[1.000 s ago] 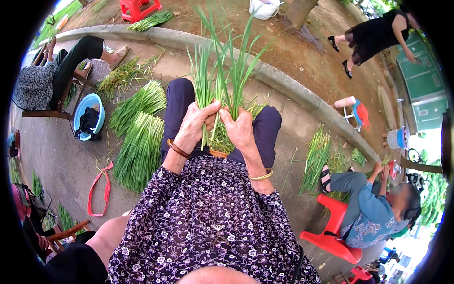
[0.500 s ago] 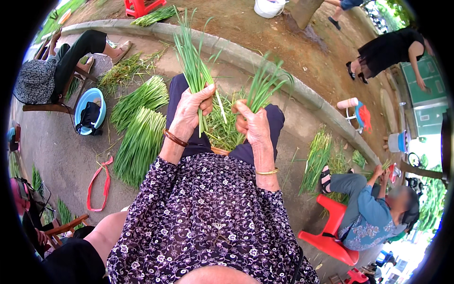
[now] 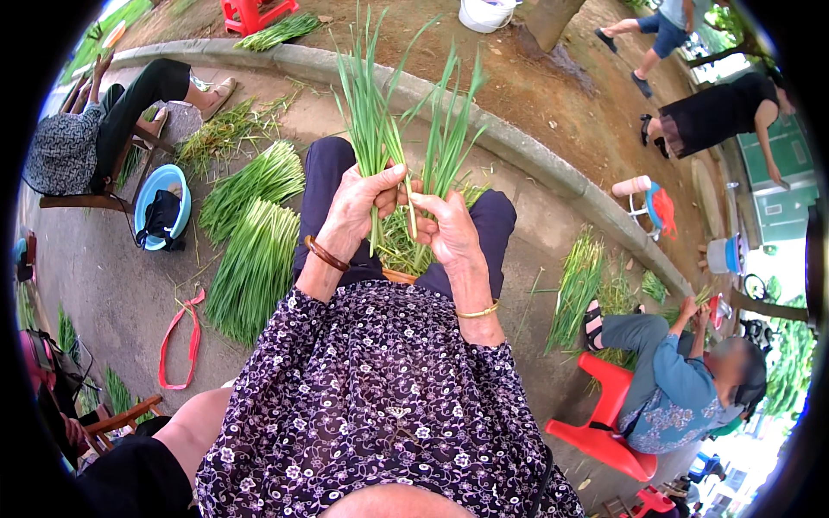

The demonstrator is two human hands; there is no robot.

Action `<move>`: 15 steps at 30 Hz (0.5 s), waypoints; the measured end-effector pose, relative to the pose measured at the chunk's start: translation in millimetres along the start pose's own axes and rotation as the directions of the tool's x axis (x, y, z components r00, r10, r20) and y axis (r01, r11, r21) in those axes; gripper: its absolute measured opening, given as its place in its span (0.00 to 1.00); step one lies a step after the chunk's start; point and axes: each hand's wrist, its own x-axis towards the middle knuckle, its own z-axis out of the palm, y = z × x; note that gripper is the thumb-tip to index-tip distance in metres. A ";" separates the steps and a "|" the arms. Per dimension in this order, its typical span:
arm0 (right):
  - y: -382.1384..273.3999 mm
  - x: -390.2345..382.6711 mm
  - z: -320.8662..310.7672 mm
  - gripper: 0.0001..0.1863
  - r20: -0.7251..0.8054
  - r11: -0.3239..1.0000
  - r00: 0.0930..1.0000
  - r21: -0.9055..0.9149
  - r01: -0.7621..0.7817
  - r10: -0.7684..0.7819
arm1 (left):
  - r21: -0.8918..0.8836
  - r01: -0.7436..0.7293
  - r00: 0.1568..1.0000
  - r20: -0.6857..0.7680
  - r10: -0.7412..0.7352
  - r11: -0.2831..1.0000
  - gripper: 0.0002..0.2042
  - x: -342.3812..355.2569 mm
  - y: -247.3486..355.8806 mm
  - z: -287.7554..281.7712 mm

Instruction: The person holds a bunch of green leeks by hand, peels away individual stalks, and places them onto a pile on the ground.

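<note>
Through the head camera I see the left hand point(image 3: 358, 203) curled firmly round a bunch of long green leaves point(image 3: 367, 129), no gap left between thumb and fingers. The leaves fan upward out of the fist, and their cut-looking ends poke out below it. The right hand point(image 3: 451, 226) has its fingers bent round a thinner bunch point(image 3: 445, 147), which rises past the thumb. That thumb and forefinger come together by a pale stalk point(image 3: 411, 207) lying between the two hands; I cannot tell whether they pinch it. The fingertips of both hands nearly meet, and I cannot make out whether they touch.

The leaves look flat, narrow and smooth, paler toward the stalk ends and drooping slightly at the tips. Between the knees I see a tangled heap of loose leaves point(image 3: 397, 250). On the hard grey ground point(image 3: 129, 302) to the left, two thick piles point(image 3: 256, 268) lie combed nearly parallel. A glossy brown bangle point(image 3: 328, 255) circles the left wrist, a thin gold-coloured bracelet point(image 3: 477, 312) the right. Farther left sit a looped red strap point(image 3: 181, 345) and a round blue basin point(image 3: 185, 203).
</note>
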 end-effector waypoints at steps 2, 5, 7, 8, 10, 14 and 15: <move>-3.7 -2.4 1.1 0.06 0.012 1.000 1.000 0.002 -0.027 0.027 | 0.017 -0.013 1.000 0.006 0.013 1.000 0.05 2.5 0.6 -3.4; -5.0 -1.9 2.6 0.07 0.000 0.998 0.999 0.041 -0.046 0.046 | 0.044 -0.022 1.000 0.006 0.022 0.999 0.05 -0.2 3.7 -1.8; -3.6 0.3 2.4 0.07 -0.034 0.999 0.999 0.031 -0.039 0.040 | 0.077 -0.023 1.000 0.015 0.022 0.997 0.05 -1.9 5.5 1.9; -1.1 3.0 1.8 0.07 -0.056 0.999 0.998 0.002 -0.034 0.034 | 0.101 -0.025 0.999 0.022 0.023 0.995 0.06 -2.2 6.0 3.3; 1.0 4.7 0.1 0.07 -0.061 1.000 0.998 -0.008 -0.026 0.026 | 0.105 -0.024 0.999 0.028 0.021 0.994 0.06 -2.4 5.8 3.9; 3.8 6.4 -4.8 0.07 -0.030 0.997 0.999 0.074 -0.023 0.025 | 0.059 0.003 1.000 0.023 -0.004 0.998 0.05 -1.2 3.4 3.8; 4.5 6.9 -5.9 0.07 -0.031 0.995 0.999 0.093 -0.025 0.028 | 0.054 0.013 1.000 0.020 -0.014 0.998 0.05 -1.0 3.4 4.4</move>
